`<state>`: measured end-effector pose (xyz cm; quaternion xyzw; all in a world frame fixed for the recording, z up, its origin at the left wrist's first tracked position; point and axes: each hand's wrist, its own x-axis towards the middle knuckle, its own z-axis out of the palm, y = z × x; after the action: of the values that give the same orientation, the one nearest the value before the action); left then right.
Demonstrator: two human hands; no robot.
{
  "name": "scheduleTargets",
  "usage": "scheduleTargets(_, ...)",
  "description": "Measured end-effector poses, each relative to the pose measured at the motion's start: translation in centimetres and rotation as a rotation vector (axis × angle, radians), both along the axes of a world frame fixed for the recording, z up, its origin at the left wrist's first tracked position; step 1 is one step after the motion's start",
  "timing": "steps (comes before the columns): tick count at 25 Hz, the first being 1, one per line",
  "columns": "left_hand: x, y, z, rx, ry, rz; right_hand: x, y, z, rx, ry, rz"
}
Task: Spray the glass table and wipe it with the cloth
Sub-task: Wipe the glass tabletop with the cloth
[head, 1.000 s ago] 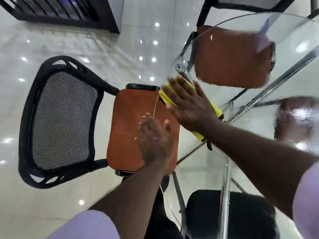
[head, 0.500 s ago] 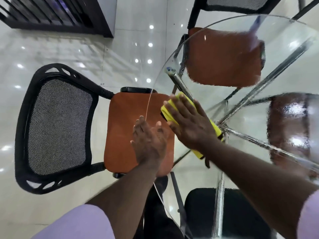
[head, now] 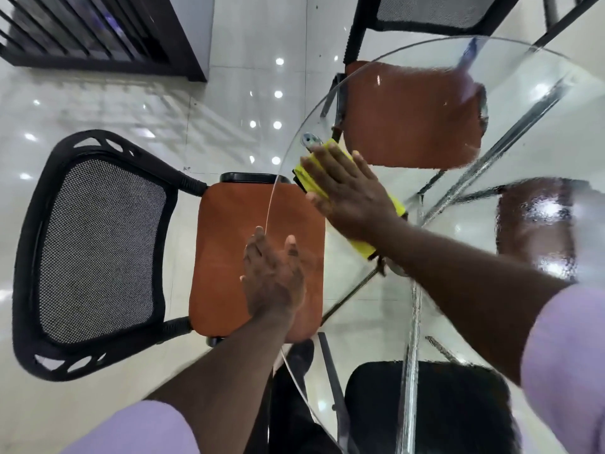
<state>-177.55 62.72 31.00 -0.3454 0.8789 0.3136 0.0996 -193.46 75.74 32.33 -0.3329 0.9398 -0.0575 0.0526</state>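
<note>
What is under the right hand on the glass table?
A yellow cloth, pressed flat on the glass table by the right hand. Its edges show beside the hand; the palm hides its middle.

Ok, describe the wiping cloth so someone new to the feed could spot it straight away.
Find the round clear glass table filling the right of the view. Near its left rim, the right hand presses flat on a folded yellow cloth. It is the only yellow thing, set among orange chair seats.
</note>
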Motion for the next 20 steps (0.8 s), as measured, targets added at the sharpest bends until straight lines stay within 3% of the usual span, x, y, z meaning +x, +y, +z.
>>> scheduleTargets(1,0.0,0.0,-0.1,-0.005,0.008,-0.004,-2.0,0.6,-0.1,0.005,0.024,0.054)
scheduleTargets(2,0.0,-0.2,-0.1,-0.011,0.016,-0.001,-3.5,0.4,-0.2,-0.001,0.014,-0.039)
scheduleTargets(4,-0.2,-0.2,-0.1,-0.018,0.019,0.002,-3.4,-1.5,0.0,-0.042,-0.020,-0.436)
scheduleTargets(5,-0.1,0.0,0.1,-0.015,0.012,0.000,-2.0,-2.3,-0.1,-0.057,-0.031,-0.505)
scheduleTargets(6,0.0,0.2,0.4,-0.015,0.010,0.004,0.0,-2.5,-0.6,-0.051,-0.020,-0.433)
scheduleTargets(9,-0.2,0.1,0.3,-0.028,0.009,-0.001,0.4,0.9,-0.7,-0.048,0.012,0.154)
scheduleTargets(10,-0.3,0.1,0.2,-0.027,0.004,0.000,-1.5,1.8,-0.4,-0.035,0.008,0.180)
scheduleTargets(11,-0.1,0.2,0.0,-0.025,0.002,-0.004,-3.1,2.2,-0.3,-0.022,0.006,0.053)
scheduleTargets(14,0.1,0.5,0.6,-0.013,-0.005,0.000,-1.0,-0.5,-0.1,-0.099,-0.021,-0.683)
scheduleTargets(15,-0.4,0.2,1.3,-0.011,0.010,-0.006,1.1,-2.2,-0.2,-0.122,-0.019,-0.696)
scheduleTargets(17,-1.1,-0.2,2.2,-0.002,0.022,-0.018,3.8,-4.0,-0.8,-0.115,0.024,-0.288)
scheduleTargets(19,-3.0,-0.8,2.1,-0.003,0.004,0.007,-0.2,-3.1,-0.4,-0.059,0.056,0.262)
scheduleTargets(20,-3.8,-1.1,2.0,0.001,0.002,0.067,-3.0,-2.7,-0.2,0.014,0.074,0.430)
